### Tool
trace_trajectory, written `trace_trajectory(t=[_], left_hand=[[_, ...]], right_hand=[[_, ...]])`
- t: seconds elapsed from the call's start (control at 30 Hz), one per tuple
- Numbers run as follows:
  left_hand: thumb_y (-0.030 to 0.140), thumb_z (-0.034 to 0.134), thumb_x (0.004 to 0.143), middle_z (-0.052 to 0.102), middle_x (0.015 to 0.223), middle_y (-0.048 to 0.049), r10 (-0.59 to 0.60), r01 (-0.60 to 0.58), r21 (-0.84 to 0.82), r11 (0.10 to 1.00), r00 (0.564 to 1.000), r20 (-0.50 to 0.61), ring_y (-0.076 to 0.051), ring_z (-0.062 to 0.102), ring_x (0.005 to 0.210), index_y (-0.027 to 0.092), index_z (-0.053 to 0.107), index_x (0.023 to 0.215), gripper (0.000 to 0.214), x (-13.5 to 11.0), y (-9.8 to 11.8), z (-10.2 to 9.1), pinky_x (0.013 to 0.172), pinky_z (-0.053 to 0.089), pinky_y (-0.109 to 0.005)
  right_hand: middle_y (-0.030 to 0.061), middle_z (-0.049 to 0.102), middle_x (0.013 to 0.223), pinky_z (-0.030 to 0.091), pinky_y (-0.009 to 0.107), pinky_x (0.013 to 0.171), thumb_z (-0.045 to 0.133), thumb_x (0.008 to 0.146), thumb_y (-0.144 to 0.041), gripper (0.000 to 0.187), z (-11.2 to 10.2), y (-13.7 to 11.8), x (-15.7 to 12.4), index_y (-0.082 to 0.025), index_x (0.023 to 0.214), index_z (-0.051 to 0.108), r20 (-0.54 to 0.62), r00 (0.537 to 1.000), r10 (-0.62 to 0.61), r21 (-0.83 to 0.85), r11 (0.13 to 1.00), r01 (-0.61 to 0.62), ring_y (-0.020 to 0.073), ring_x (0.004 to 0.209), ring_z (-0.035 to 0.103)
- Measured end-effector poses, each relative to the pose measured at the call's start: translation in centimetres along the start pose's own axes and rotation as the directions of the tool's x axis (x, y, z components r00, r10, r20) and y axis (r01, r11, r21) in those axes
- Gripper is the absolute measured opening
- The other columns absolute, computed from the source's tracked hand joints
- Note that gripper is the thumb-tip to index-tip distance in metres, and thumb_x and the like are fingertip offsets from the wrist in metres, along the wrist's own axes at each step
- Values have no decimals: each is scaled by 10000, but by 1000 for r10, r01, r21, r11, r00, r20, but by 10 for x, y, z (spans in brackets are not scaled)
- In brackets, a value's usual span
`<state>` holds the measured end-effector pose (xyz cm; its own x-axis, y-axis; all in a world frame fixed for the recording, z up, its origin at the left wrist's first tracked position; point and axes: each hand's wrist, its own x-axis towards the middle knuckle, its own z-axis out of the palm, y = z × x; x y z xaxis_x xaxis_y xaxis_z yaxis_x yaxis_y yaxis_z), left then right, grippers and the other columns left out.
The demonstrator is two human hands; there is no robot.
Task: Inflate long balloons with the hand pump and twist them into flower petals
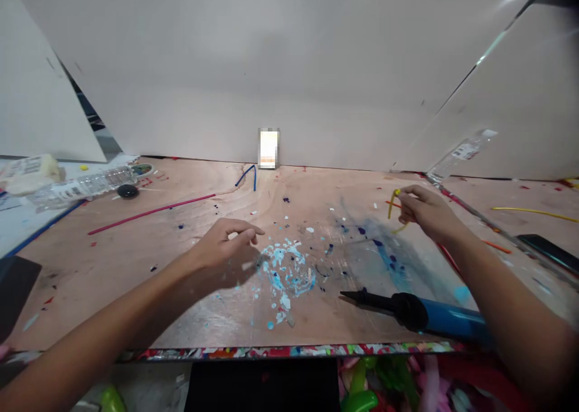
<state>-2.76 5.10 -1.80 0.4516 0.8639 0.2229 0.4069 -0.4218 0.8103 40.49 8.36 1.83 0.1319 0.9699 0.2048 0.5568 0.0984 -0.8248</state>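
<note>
My right hand (420, 210) pinches a thin, limp yellow modelling balloon (391, 206) between thumb and fingertips, above the right part of the table. Its ends dangle below the fingers. My left hand (230, 237) hovers left of centre with the index finger stretched out and the other fingers loosely curled; nothing shows in it. Beside it, pale blue paint flakes (289, 267) are scattered on the wood. A blue hand pump (434, 315) with a black nozzle lies near the front edge, under my right forearm.
A long pink uninflated balloon (154, 214) and a bent blue one (246, 174) lie farther back. Plastic bottles lie left (90, 186) and lean right (464, 154). A phone (549, 252) rests far right. White panels (226, 68) wall the back. Inflated balloons (362, 394) fill the space below.
</note>
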Motion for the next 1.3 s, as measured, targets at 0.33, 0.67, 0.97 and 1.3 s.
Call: trace_trajectory(t=[0.33,0.67,0.97,1.3], left_hand=[[237,561,848,724,789,-39,199,-184,-195,963,978,61,-159,663,738,226,712,1043,246,-12,61,25,692,491,-256],[92,496,751,660,616,-5,146,-21,-412,911,951,274,-164,642,579,207,360,1425,697,-26,57,30,650,521,-295],[75,498,729,685,655,-15,155,-26,-390,920,941,302,-180,657,623,203,427,1387,675,-27,64,27,733,515,-327],[66,510,698,699,765,7,85,-14,-218,976,944,319,-164,640,656,201,75,1480,905,-31,66,37,647,489,-267]], right_hand=[[-37,488,720,387,211,520,628,806,-337,228,143,-126,-97,-246,996,540,519,781,-348,446,890,100,88,600,466],[-17,569,723,418,213,533,597,787,-187,112,156,-121,-108,-225,892,586,325,865,-382,325,904,278,96,597,511],[-24,581,651,408,210,496,587,809,-216,56,153,-122,-109,-217,852,621,317,858,-404,252,908,335,93,556,515],[42,600,954,495,304,684,607,776,-117,250,155,-115,-108,-273,970,633,5,689,-725,-49,688,725,157,805,584]])
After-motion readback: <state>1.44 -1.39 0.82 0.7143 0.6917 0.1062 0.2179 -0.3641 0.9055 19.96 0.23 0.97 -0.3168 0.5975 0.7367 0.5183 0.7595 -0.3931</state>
